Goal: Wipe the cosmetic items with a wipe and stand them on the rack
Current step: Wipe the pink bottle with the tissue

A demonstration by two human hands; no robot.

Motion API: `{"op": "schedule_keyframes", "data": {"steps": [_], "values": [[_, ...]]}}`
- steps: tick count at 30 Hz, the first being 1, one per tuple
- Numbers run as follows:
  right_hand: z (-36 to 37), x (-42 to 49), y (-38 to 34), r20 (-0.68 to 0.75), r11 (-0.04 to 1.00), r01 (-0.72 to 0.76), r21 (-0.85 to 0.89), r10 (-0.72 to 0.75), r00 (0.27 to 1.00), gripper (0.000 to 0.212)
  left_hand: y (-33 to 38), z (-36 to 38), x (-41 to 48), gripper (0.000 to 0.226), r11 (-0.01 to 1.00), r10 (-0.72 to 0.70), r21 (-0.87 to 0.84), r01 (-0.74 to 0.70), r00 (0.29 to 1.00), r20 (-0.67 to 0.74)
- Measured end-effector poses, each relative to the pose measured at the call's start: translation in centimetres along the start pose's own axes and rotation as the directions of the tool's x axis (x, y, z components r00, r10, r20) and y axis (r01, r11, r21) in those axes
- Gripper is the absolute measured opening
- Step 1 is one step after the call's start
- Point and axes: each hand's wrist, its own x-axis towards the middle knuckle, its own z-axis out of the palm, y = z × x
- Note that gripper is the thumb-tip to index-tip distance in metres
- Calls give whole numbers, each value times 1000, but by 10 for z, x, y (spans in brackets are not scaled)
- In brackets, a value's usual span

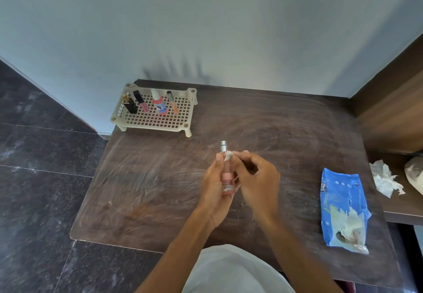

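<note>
My left hand grips a small pink spray bottle with a silver nozzle, held upright above the middle of the table. My right hand pinches a small white wipe against the bottle's upper part. At the table's far left corner stands a beige grid rack. On it stand a black bottle with a gold cap, a pink lip gloss, a pink and white spray bottle and a thin orange tube.
A blue wipes pack, torn open, lies near the table's right edge. Crumpled used wipes lie on a lower shelf to the right. The dark wooden table stands against a pale wall. Dark floor tiles lie to the left.
</note>
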Motion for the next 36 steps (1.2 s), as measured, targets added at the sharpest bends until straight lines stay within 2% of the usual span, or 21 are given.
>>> {"op": "schedule_keyframes", "data": {"steps": [6,10,17,23,29,36], "values": [[5,-2,-2,58,999,18,-31,-16,998,12,8,-4,9,51,997,17,-78,-20,999,-35],[3,-32,6,48,999,36,-28,-35,998,15,9,-6,16,53,998,40,-55,-45,996,-84],[9,6,-1,15,999,40,-21,-40,999,10,5,-7,8,56,999,-38,-23,38,999,14],[10,-2,2,70,997,40,-73,-34,997,14,12,-6,18,57,996,-1,-92,-6,997,-73],[5,-24,7,58,999,38,-14,-37,998,15,7,-2,15,59,993,112,40,-108,988,-105],[9,3,2,-9,989,129,-70,-130,991,13,1,-6,18,35,966,161,228,-125,976,-145]]}}
